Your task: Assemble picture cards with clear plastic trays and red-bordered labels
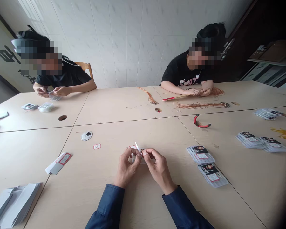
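Head view: the left hand (126,167) and right hand (159,167) work together at the centre of the table (85,203). Fingers of both hands are closed, gripping a labelled packet (138,158) between the fingertips, directly in front of the wearer. A white tab (137,146) projects upward from the packet's top edge. Two stacks of packets (200,154) lie to the right of the hands. A red-bordered label (97,146) lies to the left, and white sleeves (14,206) are piled at the lower left.
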The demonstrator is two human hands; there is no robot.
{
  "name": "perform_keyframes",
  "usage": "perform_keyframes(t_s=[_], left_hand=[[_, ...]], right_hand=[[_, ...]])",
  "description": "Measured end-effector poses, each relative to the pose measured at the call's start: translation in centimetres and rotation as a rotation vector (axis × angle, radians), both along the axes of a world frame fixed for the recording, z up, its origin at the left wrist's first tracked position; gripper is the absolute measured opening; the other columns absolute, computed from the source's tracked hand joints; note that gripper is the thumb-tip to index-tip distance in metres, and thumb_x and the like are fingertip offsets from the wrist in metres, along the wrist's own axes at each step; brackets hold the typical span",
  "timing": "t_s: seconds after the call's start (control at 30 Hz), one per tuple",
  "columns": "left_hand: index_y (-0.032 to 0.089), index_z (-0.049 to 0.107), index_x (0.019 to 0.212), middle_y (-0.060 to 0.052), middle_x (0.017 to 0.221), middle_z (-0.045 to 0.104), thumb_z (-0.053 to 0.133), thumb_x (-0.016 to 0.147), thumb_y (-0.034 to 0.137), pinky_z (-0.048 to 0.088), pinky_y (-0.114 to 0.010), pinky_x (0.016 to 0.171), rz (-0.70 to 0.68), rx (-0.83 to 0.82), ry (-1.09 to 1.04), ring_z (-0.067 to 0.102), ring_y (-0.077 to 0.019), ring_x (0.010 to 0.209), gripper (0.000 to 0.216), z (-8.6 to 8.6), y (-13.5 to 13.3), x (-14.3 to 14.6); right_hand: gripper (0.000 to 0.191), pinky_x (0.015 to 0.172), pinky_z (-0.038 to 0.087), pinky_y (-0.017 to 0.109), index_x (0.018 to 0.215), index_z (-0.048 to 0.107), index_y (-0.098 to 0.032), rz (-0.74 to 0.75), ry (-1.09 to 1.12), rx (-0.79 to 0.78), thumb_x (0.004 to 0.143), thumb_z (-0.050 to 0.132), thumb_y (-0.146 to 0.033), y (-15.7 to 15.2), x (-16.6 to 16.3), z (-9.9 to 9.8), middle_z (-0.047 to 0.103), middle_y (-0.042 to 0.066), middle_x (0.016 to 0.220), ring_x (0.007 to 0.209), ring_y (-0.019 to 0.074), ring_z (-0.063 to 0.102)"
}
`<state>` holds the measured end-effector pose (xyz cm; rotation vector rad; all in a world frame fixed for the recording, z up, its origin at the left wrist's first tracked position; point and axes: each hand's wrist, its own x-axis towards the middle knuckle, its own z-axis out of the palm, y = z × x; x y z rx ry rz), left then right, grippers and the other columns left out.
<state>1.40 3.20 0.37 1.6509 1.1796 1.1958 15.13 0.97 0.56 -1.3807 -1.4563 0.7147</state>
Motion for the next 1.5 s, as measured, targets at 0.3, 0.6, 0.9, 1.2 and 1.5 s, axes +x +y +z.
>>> perform_keyframes(t_s=[0.3, 0.6, 0.9, 1.2, 1.5], left_hand=[[0.02, 0.054, 0.074, 0.001, 0.073, 0.058, 0.053, 0.086, 0.025, 0.038, -0.027, 0.071, -0.026, -0.059, -0.059, 0.049, -0.0142, 0.072, 0.013, 0.2, 0.0, -0.1], [0.02, 0.055, 0.076, -0.001, 0.077, 0.059, 0.052, 0.087, 0.029, 0.039, -0.028, 0.073, -0.018, -0.116, -0.106, 0.051, -0.0155, 0.075, 0.014, 0.3, -0.1, -0.3], [0.02, 0.059, 0.08, -0.003, 0.084, 0.064, 0.055, 0.089, 0.035, 0.04, -0.031, 0.08, -0.025, -0.041, -0.023, 0.055, -0.0189, 0.089, 0.018, 0.2, -0.1, -0.2], [0.018, 0.059, 0.088, -0.002, 0.078, 0.066, 0.052, 0.092, 0.035, 0.04, -0.03, 0.072, -0.016, -0.09, -0.081, 0.057, -0.0155, 0.073, 0.019, -0.2, 0.1, -0.2], [0.017, 0.061, 0.093, -0.002, 0.074, 0.063, 0.057, 0.088, 0.043, 0.046, -0.028, 0.073, 0.018, -0.222, -0.392, 0.059, -0.0161, 0.075, 0.027, -0.6, 0.7, -0.7]], right_hand=[[0.02, 0.071, 0.049, 0.025, 0.085, 0.062, -0.02, 0.063, -0.056, 0.039, 0.092, 0.051, -0.035, 0.0, 0.1, -0.3, 0.067, 0.003, 0.083, 0.074, 0.0157, 0.061], [0.022, 0.066, 0.049, 0.024, 0.082, 0.063, -0.02, -0.014, -0.012, 0.006, 0.09, 0.053, -0.038, -0.1, -0.2, 0.0, 0.068, 0.003, 0.08, 0.068, 0.0154, 0.061], [0.025, 0.064, 0.047, 0.023, 0.082, 0.061, -0.019, 0.001, 0.048, -0.028, 0.091, 0.051, -0.04, 0.0, -0.2, 0.0, 0.067, 0.002, 0.078, 0.067, 0.0147, 0.059], [0.03, 0.063, 0.047, 0.024, 0.086, 0.061, -0.019, -0.062, 0.099, -0.053, 0.092, 0.05, -0.046, 0.0, -0.1, -0.2, 0.067, 0.002, 0.077, 0.066, 0.0153, 0.058], [0.045, 0.079, 0.051, 0.033, 0.124, 0.054, -0.019, -0.277, 0.119, 0.023, 0.09, 0.053, -0.049, 0.4, 0.5, -0.6, 0.063, 0.011, 0.11, 0.09, 0.0202, 0.06]])
